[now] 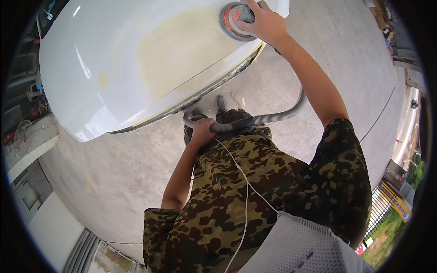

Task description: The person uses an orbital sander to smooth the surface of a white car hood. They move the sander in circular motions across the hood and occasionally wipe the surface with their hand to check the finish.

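Note:
A white car panel with a broad dull yellowish patch curves across the upper left. My right hand is closed over the top of a round orbital sander with a grey and orange body. The sander's pad lies on the panel near its right end, beside the patch. Close to my waist, my left hand is wrapped round a grey ribbed hose. That hose loops across my front and rises on the right behind my right forearm, where its end is hidden.
Yellow tape runs along the panel's lower edge, above a dark gap. Grey concrete floor lies below. A concrete ledge with clutter stands at left. A white cord hangs down my camouflage shirt. Boxes stand at the far right.

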The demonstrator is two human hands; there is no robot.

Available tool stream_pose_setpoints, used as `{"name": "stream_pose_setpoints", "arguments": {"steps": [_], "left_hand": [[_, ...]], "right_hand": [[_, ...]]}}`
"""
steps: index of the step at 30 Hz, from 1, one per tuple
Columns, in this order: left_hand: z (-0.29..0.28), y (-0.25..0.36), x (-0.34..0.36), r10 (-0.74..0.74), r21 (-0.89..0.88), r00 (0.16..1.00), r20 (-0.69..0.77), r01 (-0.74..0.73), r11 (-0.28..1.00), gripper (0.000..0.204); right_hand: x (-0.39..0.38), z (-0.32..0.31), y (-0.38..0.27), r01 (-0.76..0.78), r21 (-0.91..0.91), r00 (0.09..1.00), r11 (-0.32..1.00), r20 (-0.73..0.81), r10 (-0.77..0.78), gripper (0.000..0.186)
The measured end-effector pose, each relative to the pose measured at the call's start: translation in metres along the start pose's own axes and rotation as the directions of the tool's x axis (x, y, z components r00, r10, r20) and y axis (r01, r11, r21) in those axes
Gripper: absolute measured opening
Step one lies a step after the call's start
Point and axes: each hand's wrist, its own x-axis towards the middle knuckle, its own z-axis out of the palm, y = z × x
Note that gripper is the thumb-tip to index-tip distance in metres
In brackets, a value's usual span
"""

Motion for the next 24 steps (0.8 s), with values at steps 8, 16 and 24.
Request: {"name": "stream_pose_setpoints", "arguments": {"steps": [8,16,24], "left_hand": [[0.003,-0.003,-0.001,-0.002,-0.007,0.999,0.041,0.003,1.0,0.036],[0.009,-0.006,-0.005,-0.027,-0.034,0.999,-0.028,0.026,0.999,0.04],[0.002,0.0,-0.002,-0.024,-0.018,1.0,-0.02,0.024,1.0,0.037]], "right_hand": [[0.05,-0.003,-0.023,-0.119,0.056,0.991,0.991,0.07,0.115,0.072],[0.035,0.007,-0.066,0.099,0.071,0.991,0.993,0.079,-0.105,0.065],[0.004,0.012,-0.194,0.456,0.225,0.828,0.861,0.247,-0.503,0.07]]}}
